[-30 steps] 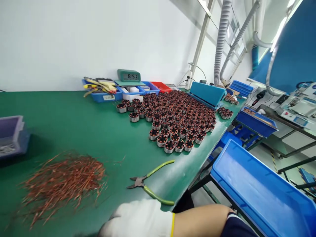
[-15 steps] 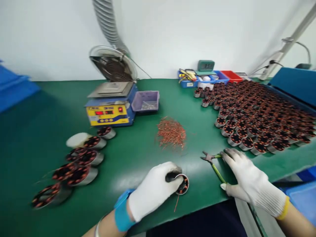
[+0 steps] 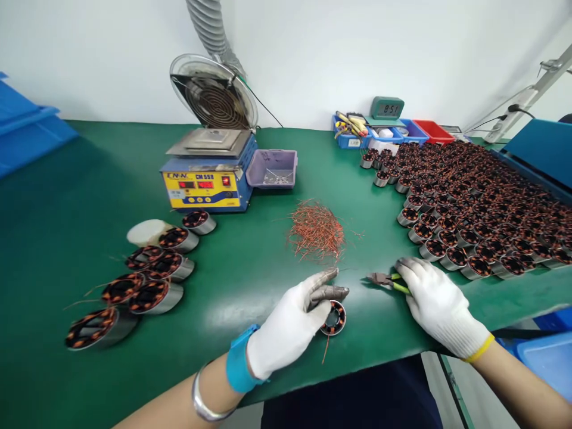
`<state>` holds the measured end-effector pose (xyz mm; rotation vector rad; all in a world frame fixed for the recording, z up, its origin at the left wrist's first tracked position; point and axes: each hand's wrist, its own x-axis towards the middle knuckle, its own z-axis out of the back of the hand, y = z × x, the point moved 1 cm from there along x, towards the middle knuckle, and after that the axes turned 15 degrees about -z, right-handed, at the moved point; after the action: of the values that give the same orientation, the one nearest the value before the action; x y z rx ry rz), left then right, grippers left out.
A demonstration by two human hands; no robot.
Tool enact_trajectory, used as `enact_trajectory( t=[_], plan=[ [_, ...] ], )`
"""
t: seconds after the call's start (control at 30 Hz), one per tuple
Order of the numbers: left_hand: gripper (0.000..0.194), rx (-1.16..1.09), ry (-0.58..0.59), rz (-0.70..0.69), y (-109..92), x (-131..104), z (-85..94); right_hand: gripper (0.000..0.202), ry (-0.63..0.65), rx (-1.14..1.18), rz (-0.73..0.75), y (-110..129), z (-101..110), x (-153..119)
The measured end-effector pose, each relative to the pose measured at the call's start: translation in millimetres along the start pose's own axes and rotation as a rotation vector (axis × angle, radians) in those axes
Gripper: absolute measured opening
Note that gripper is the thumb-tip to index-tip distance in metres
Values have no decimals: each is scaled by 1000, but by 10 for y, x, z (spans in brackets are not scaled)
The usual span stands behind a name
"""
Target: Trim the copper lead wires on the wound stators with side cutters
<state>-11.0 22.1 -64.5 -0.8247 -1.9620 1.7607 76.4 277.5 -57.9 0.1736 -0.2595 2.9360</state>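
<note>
My left hand (image 3: 301,322), in a white glove with darkened fingertips, has its fingers apart and stretched out over the table. Its thumb touches the left rim of a small motor stator (image 3: 343,322), a metal ring with copper windings. One copper wire end (image 3: 325,350) sticks out of the stator toward the table's front edge. My right hand (image 3: 433,298), also gloved, is closed around the green handles of the diagonal cutters (image 3: 379,279). Their jaws point left, and the palm hides most of the handles. A heap of copper wire clippings (image 3: 316,231) lies beyond my left hand.
Many stators (image 3: 478,208) stand packed at the right, and several more (image 3: 156,296) at the left. A solder pot (image 3: 205,187) with a raised round cover stands behind, beside a purple tray (image 3: 272,170). Small bins (image 3: 351,140) and a clock (image 3: 386,108) line the wall.
My right hand has closed the cutter handles together; before, they were spread with the hand open over them. My left fingers have lifted off the stator and straightened. The camera view has shifted slightly.
</note>
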Motion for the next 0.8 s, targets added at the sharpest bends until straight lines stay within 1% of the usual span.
enact_trajectory(
  t=[0.03,0.07,0.13,0.23,0.33,0.4,0.6,0.8],
  plan=[
    [70,-2,-20,-7,12,-7,-13,46,-55,69,42,-13,-31,9],
    [69,-4,-39,-18,26,-13,-24,51,-79,117,71,-17,-44,12],
    [66,-14,-68,-46,52,-23,-44,55,-57,147,111,21,-6,13],
    [64,-24,-90,-92,81,-27,-62,61,-9,130,173,159,165,21],
    [62,-11,-100,-109,90,-26,-69,57,-34,82,212,272,337,59],
    [60,0,-94,-108,90,-27,-73,55,-30,52,226,307,408,95],
    [59,36,-86,-116,87,-37,-76,50,75,-50,232,392,527,199],
    [59,55,-84,-114,60,-28,-78,36,204,-140,199,424,567,232]
  ],
)
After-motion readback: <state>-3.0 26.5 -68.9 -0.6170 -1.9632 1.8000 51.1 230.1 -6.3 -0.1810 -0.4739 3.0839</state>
